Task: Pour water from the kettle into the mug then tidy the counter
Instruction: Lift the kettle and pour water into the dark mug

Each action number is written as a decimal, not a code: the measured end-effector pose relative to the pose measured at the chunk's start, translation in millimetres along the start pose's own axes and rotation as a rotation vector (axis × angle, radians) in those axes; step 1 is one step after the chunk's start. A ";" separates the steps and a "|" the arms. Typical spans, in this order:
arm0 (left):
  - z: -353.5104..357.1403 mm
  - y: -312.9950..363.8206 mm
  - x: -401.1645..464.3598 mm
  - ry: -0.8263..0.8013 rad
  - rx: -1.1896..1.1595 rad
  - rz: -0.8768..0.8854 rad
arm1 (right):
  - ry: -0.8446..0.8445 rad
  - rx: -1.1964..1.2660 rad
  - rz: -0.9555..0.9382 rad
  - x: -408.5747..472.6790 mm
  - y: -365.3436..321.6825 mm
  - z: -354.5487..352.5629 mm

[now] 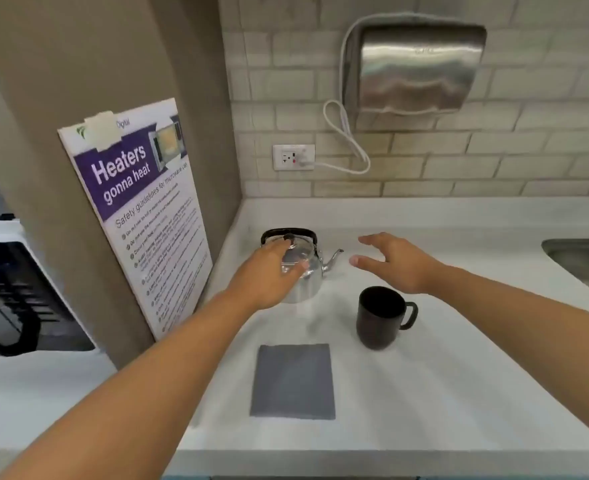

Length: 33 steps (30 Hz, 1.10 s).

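Observation:
A shiny metal kettle (308, 268) with a black handle stands on the white counter (459, 358), its spout pointing right. My left hand (269, 275) lies over the kettle's near side, fingers spread across lid and body, not closed around the handle. My right hand (393, 263) hovers open above the counter just right of the spout, fingers apart, holding nothing. A black mug (381, 317) stands upright in front of the right hand, its handle to the right. A grey folded cloth (293, 381) lies flat on the counter, nearer to me.
A steel sink (587, 261) is set in the counter at far right. On the tiled wall hang a metal hand dryer (418, 67) and an outlet (293, 156) with its cord. A poster (144, 206) covers the left pillar; a microwave (12, 292) sits beyond it.

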<state>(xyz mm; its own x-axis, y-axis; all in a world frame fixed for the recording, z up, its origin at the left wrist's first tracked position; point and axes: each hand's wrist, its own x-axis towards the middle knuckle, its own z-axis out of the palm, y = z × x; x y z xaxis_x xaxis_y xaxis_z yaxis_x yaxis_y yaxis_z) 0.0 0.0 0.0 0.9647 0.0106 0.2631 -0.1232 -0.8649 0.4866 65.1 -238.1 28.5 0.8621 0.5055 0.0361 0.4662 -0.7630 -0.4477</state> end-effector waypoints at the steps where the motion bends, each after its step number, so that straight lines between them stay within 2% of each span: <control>1: 3.4 -3.3 7.6 -0.008 -0.007 -0.012 | -0.015 0.053 0.015 12.3 1.8 3.8; 9: 33.8 -31.5 93.2 0.111 0.079 -0.034 | -0.129 0.220 0.044 141.3 6.5 24.8; 16: 47.4 -52.3 124.0 0.161 0.140 -0.027 | -0.283 0.154 0.062 235.8 -3.3 56.2; 20: 48.7 -52.8 125.4 0.191 0.096 -0.025 | -0.252 0.160 0.054 259.3 -7.3 71.8; 26: 49.2 -55.0 127.3 0.200 0.104 -0.025 | -0.243 0.444 0.075 264.0 -25.0 68.0; 33: 51.6 -52.2 120.3 0.198 0.161 -0.001 | -0.074 0.551 -0.088 234.9 -28.7 73.6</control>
<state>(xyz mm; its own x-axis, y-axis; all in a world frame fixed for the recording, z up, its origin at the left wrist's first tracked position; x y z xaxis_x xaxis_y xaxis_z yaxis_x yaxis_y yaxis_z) 134.5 20.5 -36.8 0.8983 0.0959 0.4288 -0.0683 -0.9336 0.3518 239.6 -67.8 -15.8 0.7991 0.5999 0.0402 0.3454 -0.4034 -0.8474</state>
